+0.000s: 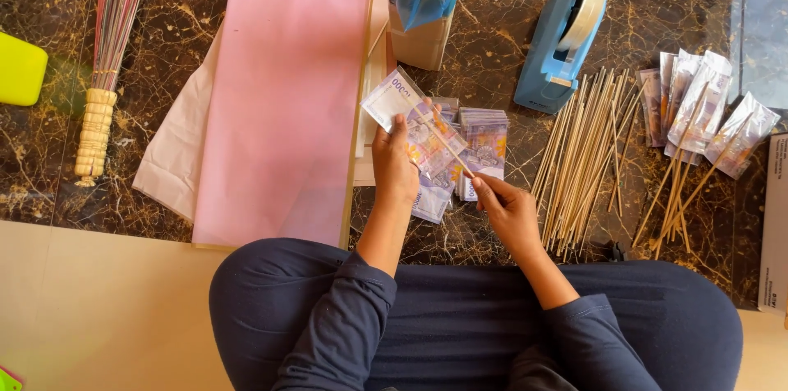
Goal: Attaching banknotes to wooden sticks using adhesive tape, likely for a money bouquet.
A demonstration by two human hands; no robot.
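A purple paper banknote in a clear plastic sleeve (414, 127) is tilting diagonally above the dark marble floor, its white end pointing far and left. A thin pale wooden stick (446, 143) is lying slantwise across its face, running from the note's far middle toward the near right.

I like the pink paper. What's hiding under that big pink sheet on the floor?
Under the big pink paper sheet with gold edging, a pale beige paper sheet sticks out at its left side, lying on the dark marble floor. Anything else beneath is covered.
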